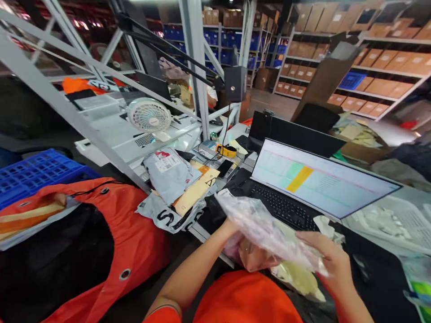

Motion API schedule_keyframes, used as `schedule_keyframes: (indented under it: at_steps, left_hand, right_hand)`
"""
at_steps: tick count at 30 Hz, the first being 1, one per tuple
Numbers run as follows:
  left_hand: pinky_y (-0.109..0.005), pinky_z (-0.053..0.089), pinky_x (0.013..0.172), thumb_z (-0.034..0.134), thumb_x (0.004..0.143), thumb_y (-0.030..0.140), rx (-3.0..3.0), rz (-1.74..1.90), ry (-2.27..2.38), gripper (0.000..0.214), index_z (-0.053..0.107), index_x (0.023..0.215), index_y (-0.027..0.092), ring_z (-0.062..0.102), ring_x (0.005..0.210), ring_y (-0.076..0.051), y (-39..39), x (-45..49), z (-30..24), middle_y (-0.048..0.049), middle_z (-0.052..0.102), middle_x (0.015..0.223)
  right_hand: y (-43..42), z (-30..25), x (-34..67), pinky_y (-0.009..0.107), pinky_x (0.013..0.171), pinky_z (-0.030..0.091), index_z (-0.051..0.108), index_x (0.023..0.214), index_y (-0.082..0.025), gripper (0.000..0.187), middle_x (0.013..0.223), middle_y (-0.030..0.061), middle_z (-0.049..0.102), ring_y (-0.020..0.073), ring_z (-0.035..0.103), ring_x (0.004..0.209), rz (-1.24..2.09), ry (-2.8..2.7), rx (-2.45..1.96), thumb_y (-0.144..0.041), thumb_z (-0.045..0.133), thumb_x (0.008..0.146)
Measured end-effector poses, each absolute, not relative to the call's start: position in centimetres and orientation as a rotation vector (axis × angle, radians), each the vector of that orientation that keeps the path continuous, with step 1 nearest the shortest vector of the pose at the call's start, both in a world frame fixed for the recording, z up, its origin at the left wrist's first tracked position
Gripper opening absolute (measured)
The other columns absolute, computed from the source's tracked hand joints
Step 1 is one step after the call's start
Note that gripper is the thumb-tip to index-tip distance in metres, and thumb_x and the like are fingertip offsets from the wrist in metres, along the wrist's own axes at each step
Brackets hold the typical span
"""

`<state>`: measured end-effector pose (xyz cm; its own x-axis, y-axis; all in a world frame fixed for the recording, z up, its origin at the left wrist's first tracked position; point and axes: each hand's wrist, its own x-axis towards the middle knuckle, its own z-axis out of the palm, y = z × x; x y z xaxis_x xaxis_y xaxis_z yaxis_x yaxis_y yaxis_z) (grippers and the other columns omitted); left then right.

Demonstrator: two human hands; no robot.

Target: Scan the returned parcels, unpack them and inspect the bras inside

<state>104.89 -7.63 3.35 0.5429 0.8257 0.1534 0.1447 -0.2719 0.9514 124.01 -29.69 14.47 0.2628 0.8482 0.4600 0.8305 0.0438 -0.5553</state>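
A crumpled clear plastic bag (pixel 261 222) is stretched between my two hands, in front of my body and the keyboard (pixel 281 206). My left hand (pixel 233 228) grips its left part, with most of the fingers hidden by the plastic. The right end of the bag is pinched by my right hand (pixel 332 258), thumb on the near side. Beneath the bag, close to my orange clothing, show a brown package (pixel 254 256) and a pale yellow wrapper (pixel 299 278), both partly covered.
Grey mailing bags (pixel 170 172) lie piled left of the keyboard. An open orange sack (pixel 134 237) stands at the left beside a blue crate (pixel 43 170). Behind the keyboard is a lit monitor (pixel 319 177); a mouse (pixel 362 268) and white basket (pixel 387 224) are to the right.
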Motion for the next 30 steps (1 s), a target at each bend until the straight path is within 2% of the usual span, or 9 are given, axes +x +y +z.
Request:
schedule_keyframes:
  at_steps: [2, 6, 10, 12, 15, 18, 24, 27, 30]
  left_hand:
    - [-0.041, 0.053, 0.095, 0.068, 0.088, 0.027, 1.749, 0.723, 0.768, 0.008, 0.071, 0.089, 0.020, 0.066, 0.095, -0.022, -8.2, 105.9, 3.2, -0.0052, 0.073, 0.099]
    - [-0.049, 0.051, 0.097, 0.068, 0.080, 0.024, 1.763, 0.621, 0.825, 0.014, 0.069, 0.094, 0.021, 0.067, 0.098, -0.029, -9.0, 106.2, 4.2, -0.0085, 0.072, 0.096]
    - [-0.050, 0.041, 0.111, 0.069, 0.073, 0.018, 1.739, 0.912, 0.867, 0.060, 0.054, 0.131, 0.022, 0.057, 0.124, -0.029, -9.6, 106.8, 7.3, -0.0126, 0.059, 0.134]
    - [-0.049, 0.040, 0.112, 0.068, 0.077, 0.022, 1.770, 0.985, 0.754, 0.068, 0.045, 0.141, 0.024, 0.052, 0.131, -0.028, -9.9, 107.3, 9.5, -0.0140, 0.050, 0.144]
    - [-0.048, 0.045, 0.107, 0.069, 0.082, 0.030, 1.919, 0.964, 0.656, 0.060, 0.050, 0.138, 0.024, 0.051, 0.131, -0.030, -11.1, 108.1, 13.0, -0.0149, 0.049, 0.144]
    - [-0.051, 0.040, 0.112, 0.072, 0.083, 0.033, 2.195, 0.899, 0.496, 0.048, 0.060, 0.130, 0.027, 0.049, 0.132, -0.031, -13.4, 108.7, 15.7, -0.0125, 0.051, 0.143]
    - [-0.044, 0.041, 0.110, 0.061, 0.093, 0.049, 2.436, 0.468, -0.103, 0.039, 0.067, 0.124, 0.025, 0.053, 0.127, -0.026, -19.0, 111.4, 17.2, -0.0106, 0.060, 0.137]
    - [-0.037, 0.047, 0.097, 0.055, 0.097, 0.044, 2.534, 0.358, -0.222, 0.031, 0.069, 0.115, 0.023, 0.062, 0.108, -0.022, -20.8, 113.1, 16.3, -0.0077, 0.069, 0.115]
    - [-0.032, 0.047, 0.083, 0.052, 0.100, 0.032, 2.632, 0.320, -0.227, 0.021, 0.069, 0.102, 0.020, 0.062, 0.091, -0.018, -21.5, 114.0, 15.2, -0.0040, 0.068, 0.092]
  right_hand:
    - [-30.7, 13.5, 124.9, 0.033, 0.072, 0.059, 0.076, 0.092, -0.025, 0.018, 0.088, 0.0053, 0.076, 0.0232, 0.072, 0.079, 0.235, -1.307, -1.826, -0.030, 0.062, 0.083]
    - [-32.7, 10.1, 126.3, 0.032, 0.063, 0.058, 0.076, 0.083, -0.020, 0.029, 0.075, 0.0071, 0.075, 0.0234, 0.070, 0.068, 0.605, -0.845, -1.760, -0.047, 0.065, 0.081]
    - [-34.6, 8.1, 126.8, 0.036, 0.066, 0.058, 0.077, 0.082, -0.018, 0.045, 0.076, 0.0098, 0.075, 0.0263, 0.071, 0.071, 0.740, -0.742, -1.714, -0.062, 0.066, 0.080]
    - [-35.4, 8.3, 126.9, 0.035, 0.069, 0.056, 0.077, 0.080, -0.018, 0.047, 0.078, 0.0093, 0.075, 0.0251, 0.070, 0.073, 0.746, -0.849, -1.751, -0.062, 0.062, 0.084]
    - [-36.3, 9.6, 126.7, 0.031, 0.069, 0.052, 0.077, 0.078, -0.020, 0.047, 0.076, 0.0064, 0.072, 0.0219, 0.067, 0.073, 0.730, -1.077, -1.758, -0.061, 0.057, 0.088]
    - [-36.6, 10.9, 126.4, 0.028, 0.066, 0.049, 0.076, 0.078, -0.021, 0.048, 0.073, 0.0050, 0.069, 0.0196, 0.064, 0.070, 0.708, -1.198, -1.733, -0.060, 0.052, 0.092]
    - [-36.5, 10.7, 126.2, 0.030, 0.072, 0.052, 0.078, 0.090, -0.022, 0.036, 0.085, 0.0073, 0.074, 0.0214, 0.068, 0.079, 0.656, -1.273, -1.733, -0.049, 0.054, 0.095]
    - [-36.8, 10.5, 126.3, 0.031, 0.073, 0.054, 0.077, 0.087, -0.021, 0.031, 0.086, 0.0078, 0.074, 0.0225, 0.069, 0.083, 0.563, -1.327, -1.729, -0.043, 0.056, 0.093]
    - [-37.5, 10.9, 126.1, 0.028, 0.066, 0.054, 0.076, 0.085, -0.022, 0.025, 0.080, 0.0056, 0.073, 0.0197, 0.067, 0.073, 0.476, -1.332, -1.796, -0.040, 0.060, 0.091]
